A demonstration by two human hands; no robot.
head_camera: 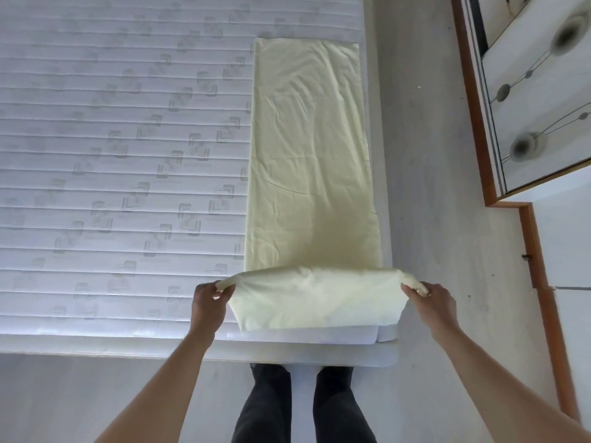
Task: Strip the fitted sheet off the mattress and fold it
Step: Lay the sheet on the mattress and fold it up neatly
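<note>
While the sheet (311, 155) is lying as a long, narrow strip on the bare mattress (112, 139), we are lifting its near end with both hands. Our left hand (209, 302) is pinching the near left corner between thumb and curled fingers, and our right hand (428, 300) is pinching the near right corner the same way, so neither hand is spread or idle. We are holding the two corners well apart, which we judge is keeping the raised edge taut and level, so the flap can travel square over the strip and not skew to one side. Between our hands the fabric is sagging slightly and hanging down to the near edge of the mattress. Beyond our hands the strip is running straight away from us, its long axis pointing from our hands toward the far end, and it is lying along the mattress side that is nearer our right hand. The wide quilted expanse of the mattress is stretching away past our left hand. Stripping appears finished and the lengthwise folds look done, so we are probably starting the end-to-end fold, carrying this near edge toward the far one. A few soft wrinkles are crossing the strip, and they may need smoothing.
</note>
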